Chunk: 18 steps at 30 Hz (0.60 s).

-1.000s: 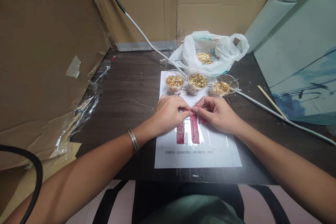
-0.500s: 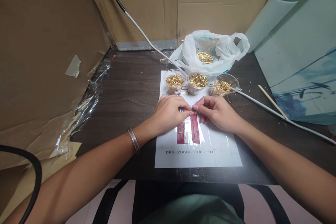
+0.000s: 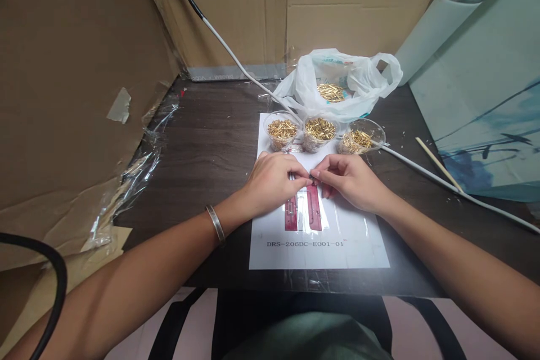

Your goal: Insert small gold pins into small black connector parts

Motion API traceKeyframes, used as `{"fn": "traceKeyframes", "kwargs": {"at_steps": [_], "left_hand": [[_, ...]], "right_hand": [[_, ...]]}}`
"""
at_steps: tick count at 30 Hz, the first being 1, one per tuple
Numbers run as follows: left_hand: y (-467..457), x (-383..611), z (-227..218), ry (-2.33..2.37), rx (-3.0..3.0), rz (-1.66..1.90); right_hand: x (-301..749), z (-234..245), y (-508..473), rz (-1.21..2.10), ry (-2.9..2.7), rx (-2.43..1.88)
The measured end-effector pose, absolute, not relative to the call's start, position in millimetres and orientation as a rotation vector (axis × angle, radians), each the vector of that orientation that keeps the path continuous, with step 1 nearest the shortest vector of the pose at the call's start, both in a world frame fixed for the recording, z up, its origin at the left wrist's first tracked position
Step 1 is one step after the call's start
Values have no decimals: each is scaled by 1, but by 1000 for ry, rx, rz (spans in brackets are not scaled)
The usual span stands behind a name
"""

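My left hand (image 3: 272,183) and my right hand (image 3: 348,180) meet fingertip to fingertip over the top ends of two dark red strips (image 3: 313,215) lying on a white printed sheet (image 3: 316,244). Both hands are closed in a pinch around a small dark part that I cannot make out. A thin metal piece shows under my left fingers. A bracelet sits on my left wrist. Just beyond my hands stand three clear cups of small gold pins: left cup (image 3: 282,129), middle cup (image 3: 319,129), right cup (image 3: 360,138).
A white plastic bag (image 3: 337,81) with more gold pins lies behind the cups. A white cable (image 3: 442,183) crosses the dark table (image 3: 211,140), with a wooden stick (image 3: 439,164) at right. Cardboard walls stand left and behind; a pale panel leans at right.
Hardly anything has moved. My right fingers have shifted slightly at the pinch point.
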<state>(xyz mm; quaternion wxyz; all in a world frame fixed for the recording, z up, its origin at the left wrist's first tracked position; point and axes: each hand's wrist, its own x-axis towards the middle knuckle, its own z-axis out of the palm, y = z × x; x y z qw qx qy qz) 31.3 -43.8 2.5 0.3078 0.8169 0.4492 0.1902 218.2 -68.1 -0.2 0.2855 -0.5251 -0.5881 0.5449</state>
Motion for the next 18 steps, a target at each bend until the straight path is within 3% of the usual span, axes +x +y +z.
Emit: {"fn": "traceKeyframes", "kwargs": {"at_steps": [18], "left_hand": [[-45,30,2,1175,2200,490]], "right_hand": [[217,4,-71,1095,-1945,-1398]]}}
